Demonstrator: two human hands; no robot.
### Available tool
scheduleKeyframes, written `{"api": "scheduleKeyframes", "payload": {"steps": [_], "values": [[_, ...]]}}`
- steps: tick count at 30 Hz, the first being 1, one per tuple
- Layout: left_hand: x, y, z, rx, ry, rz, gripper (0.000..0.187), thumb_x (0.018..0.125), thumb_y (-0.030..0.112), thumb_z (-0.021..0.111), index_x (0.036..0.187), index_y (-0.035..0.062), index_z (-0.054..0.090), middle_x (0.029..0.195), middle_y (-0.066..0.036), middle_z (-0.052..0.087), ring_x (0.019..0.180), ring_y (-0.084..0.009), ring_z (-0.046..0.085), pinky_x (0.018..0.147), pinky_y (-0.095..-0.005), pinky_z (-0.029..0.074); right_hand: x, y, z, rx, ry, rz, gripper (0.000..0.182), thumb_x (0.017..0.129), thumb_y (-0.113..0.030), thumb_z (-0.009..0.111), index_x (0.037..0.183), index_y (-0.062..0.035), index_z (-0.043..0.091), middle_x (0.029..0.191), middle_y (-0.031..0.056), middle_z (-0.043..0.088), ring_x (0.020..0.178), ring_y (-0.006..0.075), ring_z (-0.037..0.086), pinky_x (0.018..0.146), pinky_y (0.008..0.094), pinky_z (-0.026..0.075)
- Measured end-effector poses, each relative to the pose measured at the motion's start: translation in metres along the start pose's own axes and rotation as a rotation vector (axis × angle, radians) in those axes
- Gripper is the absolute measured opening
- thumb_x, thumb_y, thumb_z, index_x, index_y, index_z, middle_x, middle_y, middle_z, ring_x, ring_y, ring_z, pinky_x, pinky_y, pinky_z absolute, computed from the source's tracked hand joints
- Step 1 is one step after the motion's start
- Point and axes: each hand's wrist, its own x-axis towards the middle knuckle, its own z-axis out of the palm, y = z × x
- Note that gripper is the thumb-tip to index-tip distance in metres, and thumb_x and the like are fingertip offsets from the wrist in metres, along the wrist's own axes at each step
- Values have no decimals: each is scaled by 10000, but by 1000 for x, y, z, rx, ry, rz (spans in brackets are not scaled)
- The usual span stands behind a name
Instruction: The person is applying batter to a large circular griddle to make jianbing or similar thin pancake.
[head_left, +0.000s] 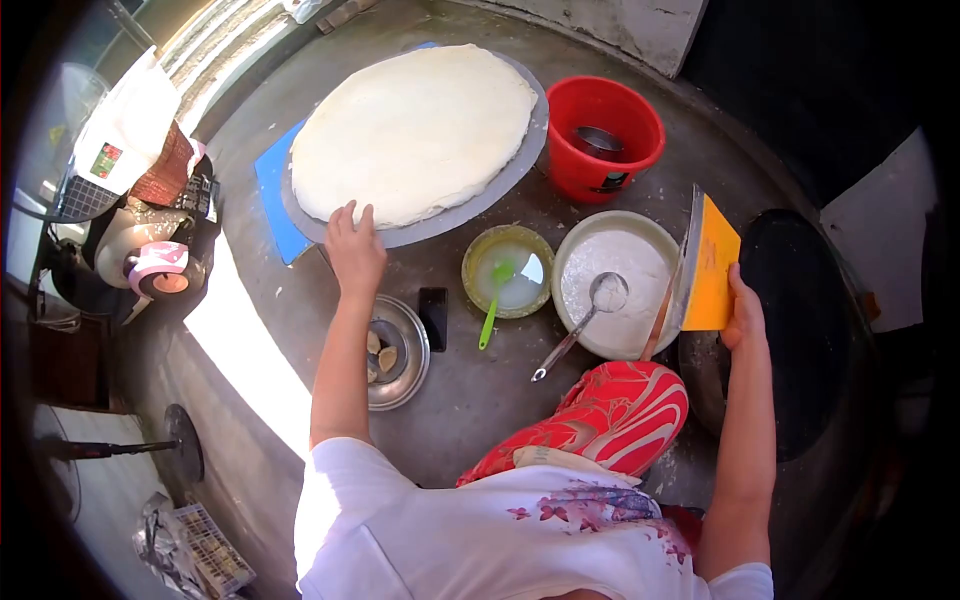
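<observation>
My left hand (355, 252) reaches to the near edge of a large, round white sheet of dough or batter (415, 135), fingers stretched out and fingertips at its rim. The sheet lies on a grey round board (520, 180), with a blue panel (275, 185) partly under it. My right hand (742, 312) is closed on an orange flat board with a grey edge (712, 265), held upright beside a bowl of white batter (630, 250). A metal ladle (600, 300) rests in that bowl. Its neighbour is a smaller yellowish bowl (478, 240) of pale liquid with a green spoon (490, 315).
Behind the bowls stands a red bucket (570, 170) with a metal dish inside. A metal bowl (415, 365) with several pale pieces and a black phone (433, 318) lie near my left forearm. At right is a large black round pan (800, 340); household items crowd the left.
</observation>
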Motion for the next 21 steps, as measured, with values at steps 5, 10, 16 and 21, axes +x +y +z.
{"api": "scheduleKeyframes", "payload": {"steps": [5, 10, 16, 21], "values": [[-19, 145, -42, -1842, -652, -586, 595, 735, 63, 664, 1263, 53, 389, 1306, -75, 331, 755, -94, 530, 572, -199, 429, -22, 2, 80, 571, -594, -130, 319, 886, -181, 483, 1162, -28, 443, 1147, 85, 515, 1082, 211, 483, 927, 347, 373], [-7, 208, -37, -2278, -666, -898, 225, 826, 138, 581, 1007, 23, 512, 874, -68, 570, 586, -101, 527, 477, -190, 388, -46, 9, 129, 450, -737, -176, 427, 861, -252, 536, 1205, -38, 402, 1132, 89, 514, 1058, 173, 488, 877, 315, 392], [69, 140, 50, -2018, -143, -1224, 105, 893, 113, 449, 936, 21, 475, 750, -53, 512, 518, -114, 463, 435, -206, 378, -24, 34, 66, -108, -535, -235, 452, 879, -311, 498, 1227, -41, 397, 1059, 76, 553, 916, 146, 557, 764, 258, 429], [101, 42, 118, -1783, 68, -1557, 177, 920, 103, 367, 1085, 42, 380, 762, -72, 488, 527, -132, 454, 401, -202, 354, 6, 77, -11, -102, -353, -87, 345, 874, -270, 507, 1149, -65, 468, 950, 65, 599, 784, 129, 589, 663, 220, 444]]}}
